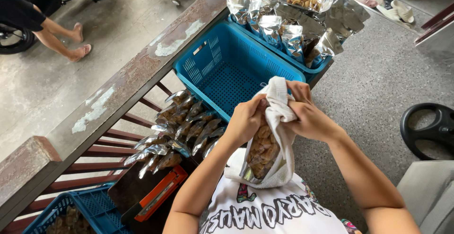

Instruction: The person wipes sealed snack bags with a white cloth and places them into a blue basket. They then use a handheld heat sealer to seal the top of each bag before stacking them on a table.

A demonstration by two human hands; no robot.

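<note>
Just in front of the empty blue basket (pixel 227 70), both hands (pixel 246 119) (pixel 309 119) pinch a white cloth (pixel 279 115) around a clear-fronted snack pouch (pixel 261 156), which could slip out if that grip loosens

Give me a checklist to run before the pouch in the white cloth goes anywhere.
1. Clear-fronted silver snack pouch held by both hands: ok.
2. White cloth wrapped around the pouch top: ok.
3. Left hand and right hand gripping at the top: ok.
4. Near blue plastic basket has room: ok.
5. Pouch seal closed: cannot tell, cloth hides it.
</note>
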